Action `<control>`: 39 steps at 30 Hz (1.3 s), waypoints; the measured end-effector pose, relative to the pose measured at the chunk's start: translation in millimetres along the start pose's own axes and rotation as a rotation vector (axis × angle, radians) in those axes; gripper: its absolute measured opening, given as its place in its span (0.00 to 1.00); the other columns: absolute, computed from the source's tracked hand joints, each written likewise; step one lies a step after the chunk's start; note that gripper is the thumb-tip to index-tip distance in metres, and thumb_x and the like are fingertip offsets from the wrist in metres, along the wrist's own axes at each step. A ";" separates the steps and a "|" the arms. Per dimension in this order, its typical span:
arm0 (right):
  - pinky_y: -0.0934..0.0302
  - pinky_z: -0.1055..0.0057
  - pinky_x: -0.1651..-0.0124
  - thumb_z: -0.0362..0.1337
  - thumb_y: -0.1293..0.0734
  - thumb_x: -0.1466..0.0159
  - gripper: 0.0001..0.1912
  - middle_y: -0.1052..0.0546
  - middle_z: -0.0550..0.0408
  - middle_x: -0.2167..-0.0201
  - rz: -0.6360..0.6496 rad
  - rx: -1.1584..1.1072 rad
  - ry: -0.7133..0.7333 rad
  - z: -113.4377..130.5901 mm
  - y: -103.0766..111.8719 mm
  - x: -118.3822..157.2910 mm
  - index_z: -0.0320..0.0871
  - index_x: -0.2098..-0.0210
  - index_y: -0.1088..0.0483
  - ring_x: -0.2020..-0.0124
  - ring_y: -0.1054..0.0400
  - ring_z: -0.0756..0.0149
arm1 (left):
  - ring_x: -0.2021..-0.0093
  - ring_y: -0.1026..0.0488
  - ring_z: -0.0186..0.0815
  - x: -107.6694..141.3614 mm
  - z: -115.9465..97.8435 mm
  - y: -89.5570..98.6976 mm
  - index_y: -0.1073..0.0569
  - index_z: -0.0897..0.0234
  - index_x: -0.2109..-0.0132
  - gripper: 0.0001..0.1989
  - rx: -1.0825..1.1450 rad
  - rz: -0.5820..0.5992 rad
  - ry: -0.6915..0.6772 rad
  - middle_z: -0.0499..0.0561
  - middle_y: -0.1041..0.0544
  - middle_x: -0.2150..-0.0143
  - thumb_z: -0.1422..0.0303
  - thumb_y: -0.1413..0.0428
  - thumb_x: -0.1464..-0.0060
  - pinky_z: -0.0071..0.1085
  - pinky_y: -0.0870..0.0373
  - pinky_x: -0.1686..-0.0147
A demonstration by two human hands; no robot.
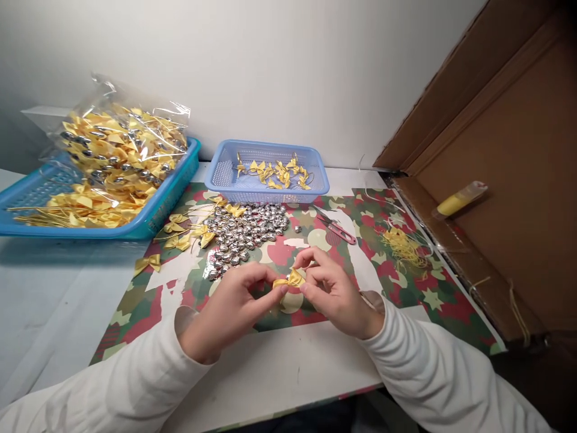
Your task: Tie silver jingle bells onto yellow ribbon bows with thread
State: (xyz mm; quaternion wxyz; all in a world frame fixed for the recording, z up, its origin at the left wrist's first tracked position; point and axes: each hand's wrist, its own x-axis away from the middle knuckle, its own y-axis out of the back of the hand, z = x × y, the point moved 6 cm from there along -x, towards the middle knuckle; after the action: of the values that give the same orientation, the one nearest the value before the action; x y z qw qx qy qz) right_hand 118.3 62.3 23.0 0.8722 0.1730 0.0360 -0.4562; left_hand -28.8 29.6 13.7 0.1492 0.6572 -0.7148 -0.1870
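Between my two hands is a small yellow ribbon bow (295,278), held above the patterned mat. My left hand (238,304) pinches the bow's left end between thumb and forefinger. On the other side, my right hand (331,294) grips its right loop with thumb and fingertips. Just beyond my hands lies a pile of shiny silver bells or beads (252,228); their exact kind is hard to make out. Several loose yellow bows (178,242) with thin cords lie left of the pile. Pink-handled thread snips (339,228) rest behind my right hand.
A blue basket (265,195) at the back holds several bows. At left, a larger blue basket (148,222) carries bows and a stuffed clear bag (121,144). Yellow thread scraps (406,248) lie at right, near a cardboard wall (505,120) with a yellow tube (460,200).
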 end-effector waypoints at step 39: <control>0.44 0.71 0.65 0.33 0.38 0.36 0.16 0.38 0.57 0.72 -0.225 -0.124 -0.028 -3.5 -5.9 8.3 0.42 0.80 0.42 0.69 0.41 0.70 | 0.74 0.35 0.32 6.6 -20.4 3.4 0.29 0.61 0.75 0.15 -0.094 -0.094 -0.286 0.45 0.27 0.78 0.71 0.48 0.39 0.29 0.37 0.70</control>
State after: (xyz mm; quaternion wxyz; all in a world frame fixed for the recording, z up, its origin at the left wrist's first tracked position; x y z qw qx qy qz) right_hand 118.8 53.9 16.3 0.8250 0.1073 0.0710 -0.5503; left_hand -23.1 21.8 33.1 0.0676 0.6491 -0.6875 -0.3186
